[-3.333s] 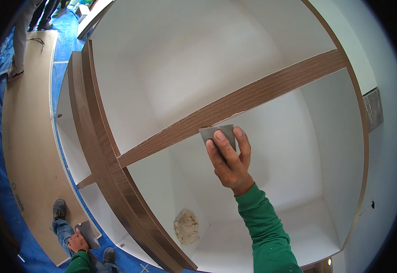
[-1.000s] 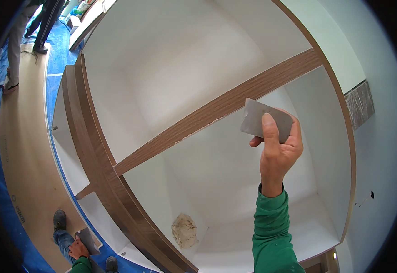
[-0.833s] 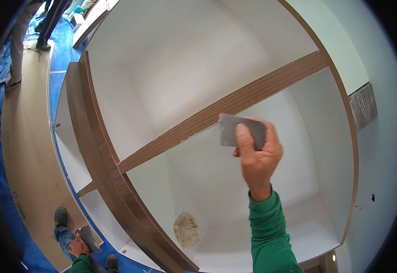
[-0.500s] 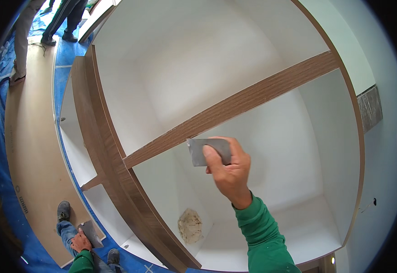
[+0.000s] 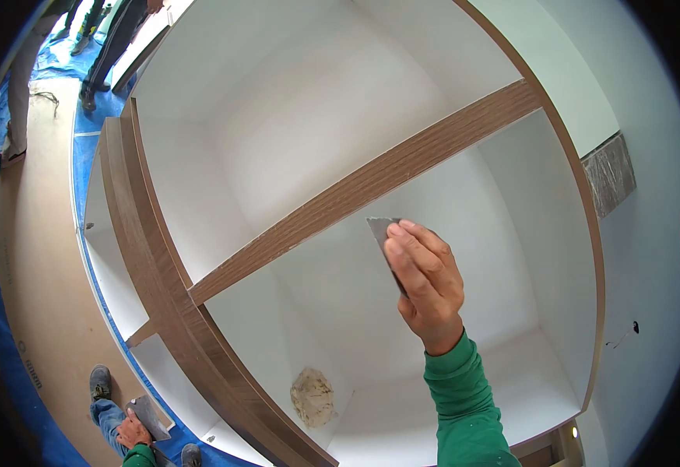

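Note:
My right hand point(image 5: 433, 284) grips a thin grey rectangular scraper blade point(image 5: 379, 237), its fingers laid along one face so that only a slanted strip shows. The blade is just below the brown wood-grain divider point(image 5: 371, 194) of a white-lined cabinet; whether they touch I cannot tell. Low on the left, my left hand point(image 5: 133, 430) holds a wider grey flat plate, like a putty spreader point(image 5: 150, 417), beside my leg. Part of the left fingers is hidden by the plate.
A rough, beige round patch point(image 5: 313, 398) marks the cabinet's lower inside. Brown board point(image 5: 52, 257) and blue sheeting point(image 5: 87, 148) cover the floor at left. Other people's legs point(image 5: 114, 47) stand at the far left. A wire point(image 5: 625, 335) pokes from the right wall.
My right hand has moved slightly right and turned over, so the blade shows nearly edge-on instead of its broad face. The whole view has shifted a little. The left hand still holds its plate.

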The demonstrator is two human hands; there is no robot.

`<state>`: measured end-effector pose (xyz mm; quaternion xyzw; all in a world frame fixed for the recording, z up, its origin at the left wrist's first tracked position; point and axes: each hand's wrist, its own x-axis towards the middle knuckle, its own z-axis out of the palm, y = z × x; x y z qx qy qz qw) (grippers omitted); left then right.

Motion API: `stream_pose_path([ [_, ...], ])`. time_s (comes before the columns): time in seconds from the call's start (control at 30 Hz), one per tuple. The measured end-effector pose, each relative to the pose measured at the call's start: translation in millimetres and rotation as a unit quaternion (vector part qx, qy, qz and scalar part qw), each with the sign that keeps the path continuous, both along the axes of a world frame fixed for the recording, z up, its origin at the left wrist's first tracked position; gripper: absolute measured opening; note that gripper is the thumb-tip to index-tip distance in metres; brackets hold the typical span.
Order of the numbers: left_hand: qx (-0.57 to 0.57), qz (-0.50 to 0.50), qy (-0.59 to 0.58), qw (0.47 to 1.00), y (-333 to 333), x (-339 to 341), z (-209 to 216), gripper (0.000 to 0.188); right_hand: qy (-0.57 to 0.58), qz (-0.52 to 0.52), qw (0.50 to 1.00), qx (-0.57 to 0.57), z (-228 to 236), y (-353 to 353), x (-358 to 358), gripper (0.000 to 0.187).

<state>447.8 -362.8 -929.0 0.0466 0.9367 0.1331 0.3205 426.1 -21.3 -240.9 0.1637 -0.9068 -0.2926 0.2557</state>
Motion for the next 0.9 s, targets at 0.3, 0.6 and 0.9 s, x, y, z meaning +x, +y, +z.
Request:
stream_pose_path([
  [0.3,-0.007,-0.038,-0.014,0.999,-3.5,2.6,-9.9,0.041,0.033,-0.004,0.992,0.122,-2.1,25.7,-11.7,0.04],
  [0.6,-0.008,-0.05,-0.082,0.995,-1.7,-7.7,9.6,0.046,0.032,-0.025,0.991,0.125,-7.3,14.9,-2.0,0.039],
  [0.9,-0.009,0.004,-0.015,1.0,2.2,0.5,-1.0,0.046,0.011,-0.039,0.99,0.135,-23.9,20.4,6.9,0.038],
])
